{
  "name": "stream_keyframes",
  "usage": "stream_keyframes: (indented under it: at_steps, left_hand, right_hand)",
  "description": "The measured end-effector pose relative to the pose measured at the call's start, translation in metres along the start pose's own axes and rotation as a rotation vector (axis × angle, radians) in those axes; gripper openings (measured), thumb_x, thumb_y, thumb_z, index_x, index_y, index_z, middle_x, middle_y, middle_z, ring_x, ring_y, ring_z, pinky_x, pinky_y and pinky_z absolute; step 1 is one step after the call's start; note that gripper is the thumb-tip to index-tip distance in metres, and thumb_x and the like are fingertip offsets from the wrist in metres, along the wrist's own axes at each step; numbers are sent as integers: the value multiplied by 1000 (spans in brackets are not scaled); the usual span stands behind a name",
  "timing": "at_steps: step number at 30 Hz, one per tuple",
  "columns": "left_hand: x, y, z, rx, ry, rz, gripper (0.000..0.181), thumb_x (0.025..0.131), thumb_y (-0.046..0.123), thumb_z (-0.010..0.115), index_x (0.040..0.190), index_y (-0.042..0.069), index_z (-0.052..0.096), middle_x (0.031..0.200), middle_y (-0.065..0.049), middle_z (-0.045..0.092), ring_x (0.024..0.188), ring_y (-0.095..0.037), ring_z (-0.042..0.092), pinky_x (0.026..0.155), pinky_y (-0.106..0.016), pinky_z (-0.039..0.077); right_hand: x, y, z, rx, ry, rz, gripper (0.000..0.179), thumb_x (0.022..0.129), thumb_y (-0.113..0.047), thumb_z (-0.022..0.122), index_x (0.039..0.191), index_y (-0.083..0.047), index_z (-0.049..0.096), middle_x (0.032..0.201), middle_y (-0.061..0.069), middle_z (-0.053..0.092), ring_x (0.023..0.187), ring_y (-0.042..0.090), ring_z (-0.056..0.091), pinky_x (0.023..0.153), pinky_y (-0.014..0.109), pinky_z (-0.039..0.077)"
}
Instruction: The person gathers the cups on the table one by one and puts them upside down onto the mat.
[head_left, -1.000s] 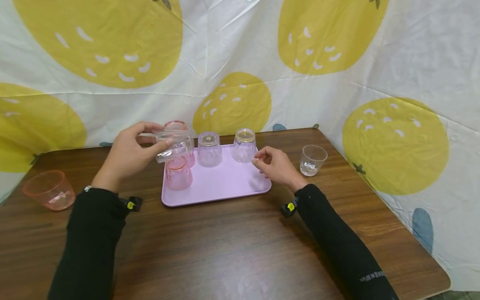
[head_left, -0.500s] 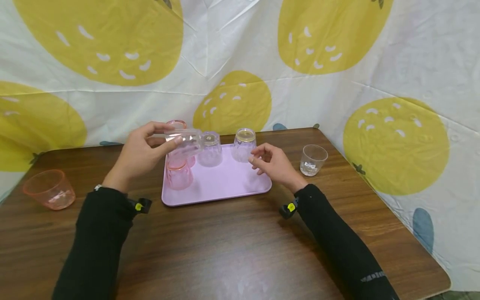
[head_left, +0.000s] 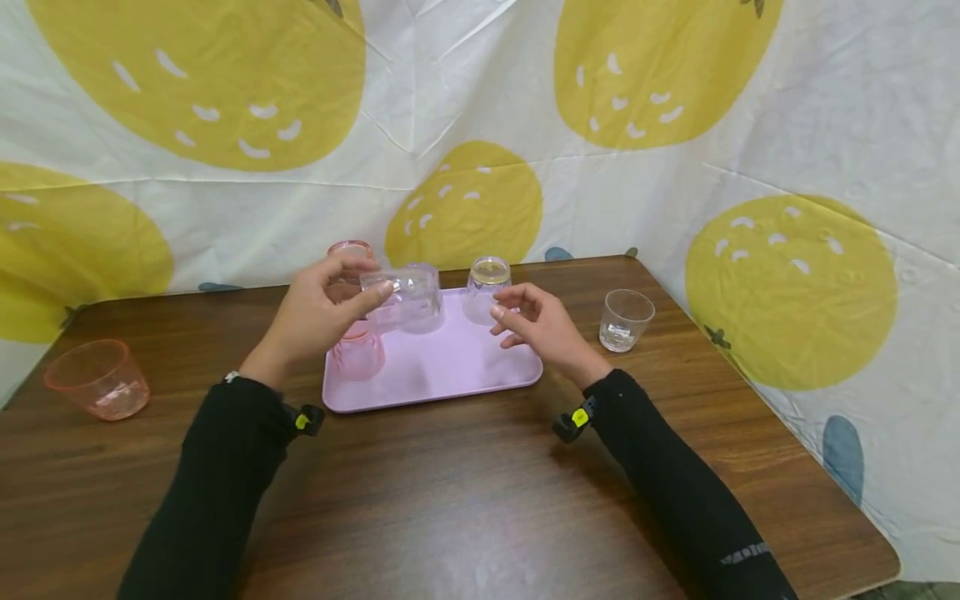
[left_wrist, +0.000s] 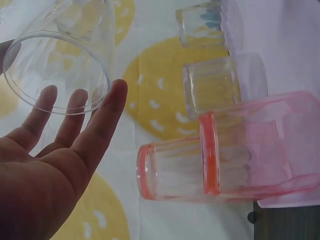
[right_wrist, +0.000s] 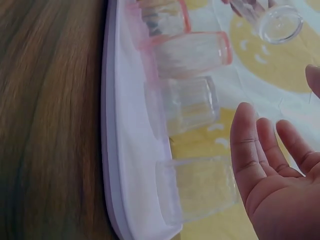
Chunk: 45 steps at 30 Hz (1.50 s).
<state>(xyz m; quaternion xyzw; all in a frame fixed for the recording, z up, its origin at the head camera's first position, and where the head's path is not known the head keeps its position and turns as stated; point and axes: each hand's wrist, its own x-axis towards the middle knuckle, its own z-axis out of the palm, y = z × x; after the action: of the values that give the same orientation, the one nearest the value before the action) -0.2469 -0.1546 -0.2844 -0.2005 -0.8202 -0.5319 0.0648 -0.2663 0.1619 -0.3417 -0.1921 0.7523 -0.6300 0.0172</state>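
My left hand (head_left: 315, 308) holds a clear drinking glass (head_left: 408, 300) sideways above the lilac tray (head_left: 450, 371), fingers and thumb around it. In the left wrist view the rim of this glass (left_wrist: 57, 72) faces the palm. My right hand (head_left: 547, 329) is over the tray's right side, fingers loosely bent and holding nothing. Just beyond those fingertips an upside-down clear glass (head_left: 486, 287) stands on the tray. Two upside-down pink glasses, a front one (head_left: 358, 360) and a back one (head_left: 351, 248), are at the tray's left. Another clear glass (right_wrist: 192, 102) stands between, partly hidden in the head view.
An upright clear glass (head_left: 626, 321) stands on the wooden table (head_left: 465, 492) right of the tray. A wider orange-pink glass (head_left: 101, 379) stands upright at the far left. Behind the table hangs a white cloth (head_left: 450, 75) with yellow fruit prints.
My left hand has moved right with the clear glass, which now overlaps the middle glass from the head view. My right hand has shifted slightly left.
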Motion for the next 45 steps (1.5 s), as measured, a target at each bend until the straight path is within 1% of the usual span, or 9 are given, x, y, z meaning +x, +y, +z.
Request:
stream_keyframes:
  at_steps: [5,10,15,18,21,24,28,37,45]
  left_hand:
    - [0,3,9,-1,-31,-25,45,94,31,72,129,6,63,130,-11,57,112,-29,66,78,-23,57]
    - [0,6,19,9,-53,-39,45,93,34,73,128,9,63,136,-10,56,119,-30,64,84,-31,58]
    - [0,6,28,24,-68,-39,44,91,37,74,126,12,64,135,-8,59,119,-32,64,91,-45,56]
    - [-1,6,33,10,-82,-34,44,91,36,75,126,12,63,137,-7,58,119,-33,63,92,-48,56]
    - [-1,6,37,0,-94,-33,45,92,36,75,127,10,62,136,-7,58,119,-34,62,92,-48,56]
    - [0,6,40,-4,-103,-36,47,91,36,75,128,9,62,136,-8,58,119,-34,63,92,-48,57]
    - [0,6,42,-1,-110,-35,48,91,35,75,128,8,63,137,-9,58,119,-35,64,91,-48,57]
    - [0,5,46,-19,-108,-19,47,91,31,76,129,7,62,135,-12,59,117,-34,66,88,-47,58]
    - [1,1,49,8,-95,-36,47,91,35,76,129,11,63,139,-8,58,118,-34,65,88,-47,59]
  right_hand:
    - [-1,-3,4,74,-41,-18,33,101,-8,58,131,6,53,117,20,60,86,16,71,70,31,62]
    - [-3,-7,7,145,-97,-39,39,102,-5,54,138,7,48,132,34,51,91,15,71,75,31,62]
    - [-5,-9,9,190,-142,-63,47,102,-13,58,143,5,46,133,30,53,97,18,71,80,33,62]
    - [-6,-10,10,211,-164,-77,63,98,-28,67,145,7,43,135,28,52,99,18,70,81,32,61]
    - [-6,-12,11,220,-170,-79,70,97,-32,69,147,7,41,137,26,50,100,17,68,82,32,61]
    - [-7,-15,12,211,-171,-71,56,101,-18,61,148,5,41,141,27,48,102,19,67,83,33,61]
    - [-7,-18,13,198,-175,-68,51,100,-7,56,149,3,42,143,26,48,108,20,65,84,36,61]
    - [-9,-20,14,210,-170,-56,46,100,-4,55,144,7,46,138,24,52,107,17,65,85,36,61]
    - [-9,-19,14,179,-158,-59,46,98,-3,57,142,6,48,136,28,53,103,19,67,84,38,61]
